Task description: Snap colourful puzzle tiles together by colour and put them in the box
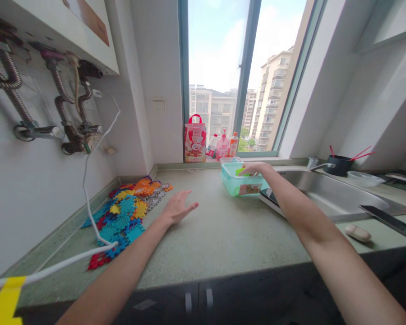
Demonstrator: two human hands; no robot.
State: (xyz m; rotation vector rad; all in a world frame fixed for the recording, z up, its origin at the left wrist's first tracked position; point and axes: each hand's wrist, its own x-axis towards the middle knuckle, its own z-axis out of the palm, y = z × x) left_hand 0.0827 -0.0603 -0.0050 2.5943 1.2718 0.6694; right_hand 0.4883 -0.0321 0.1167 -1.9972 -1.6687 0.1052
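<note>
My left hand [180, 207] is open above the countertop, with its thumb apart and its palm bare. Just left of it lies a heap of interlocking foam-like puzzle pieces [126, 205] with notched edges, in teal, blue, yellow, orange, red and grey. My right hand [255, 168] reaches over the rim into a translucent teal plastic basket [230, 183], fingers pointing down. A lime green piece [239, 172] shows at those fingertips. The fingers are partly hidden by the basket, and whether they grip the green piece I cannot tell.
A white cable [85, 176] crosses the heap at left. Right of the basket are a flat scale-like device [272, 201], a steel sink [331, 194], a black-handled object [389, 221] and a soap-like lump [357, 233]. Bottles [223, 146] and a red bag [195, 142] stand by the window.
</note>
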